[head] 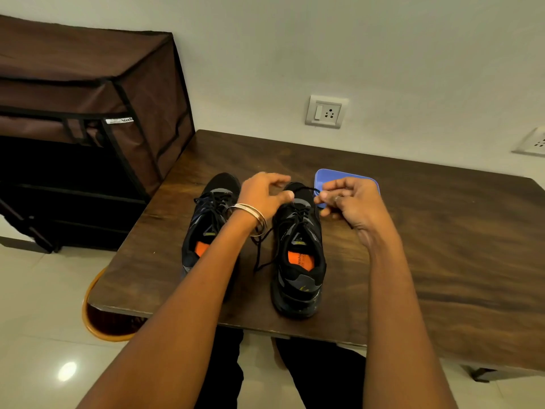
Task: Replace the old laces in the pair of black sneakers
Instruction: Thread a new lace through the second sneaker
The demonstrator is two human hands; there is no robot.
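Over the right sneaker (299, 246) on the worktop (442, 246), the right hand (351, 202) pinches its black lace (306, 189) while the left hand (264, 193) hovers loosely curled, holding nothing.

My left forearm (206, 261) covers the heel and inner side of the left sneaker (212, 208), so I can't read its insole. The right hand (351, 202) hides most of the blue pad (324, 175) near the table's far edge. The lace (306, 189) vanishes between blurred fingertips, so I can't make out the grip. A second wall socket (533, 141) is cut off at the right edge.
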